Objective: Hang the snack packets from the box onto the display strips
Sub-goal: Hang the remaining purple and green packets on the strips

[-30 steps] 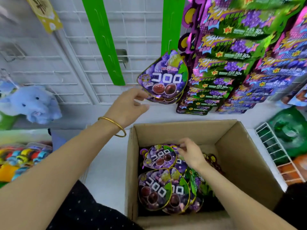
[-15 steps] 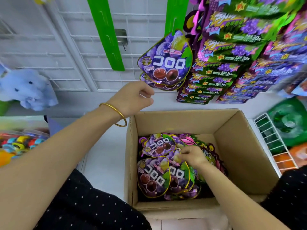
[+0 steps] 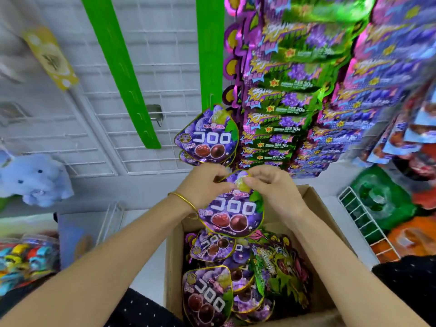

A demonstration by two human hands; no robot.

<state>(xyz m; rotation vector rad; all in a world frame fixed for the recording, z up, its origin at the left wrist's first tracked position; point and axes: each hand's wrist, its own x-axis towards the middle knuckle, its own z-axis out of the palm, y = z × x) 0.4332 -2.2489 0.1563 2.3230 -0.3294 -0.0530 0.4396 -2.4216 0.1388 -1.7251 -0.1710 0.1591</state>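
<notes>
- Two hands meet at the top edge of one purple grape packet (image 3: 232, 213): the left hand (image 3: 203, 185) pinches its upper left corner with curled fingers, and the right hand (image 3: 271, 187) pinches the upper right corner the same way.
- That packet hangs upright between them, face toward the camera, above the far end of the cardboard box (image 3: 330, 223).
- A thin gold bangle (image 3: 186, 201) sits on the left wrist.
- Just above the hands, two like packets (image 3: 207, 138) hang, one over the other, at the foot of the middle green strip (image 3: 208, 55).
- A second green strip (image 3: 122, 74) slants to its left, bare, against the white wire grid (image 3: 165, 43).
- Inside the box lie more purple packets (image 3: 207, 296), with green and purple ones (image 3: 280, 267) beside them on the right.
- Rows of hung grape snacks (image 3: 283, 102) fill the wall to the right.
- A blue plush elephant (image 3: 35, 180) rests far left.
</notes>
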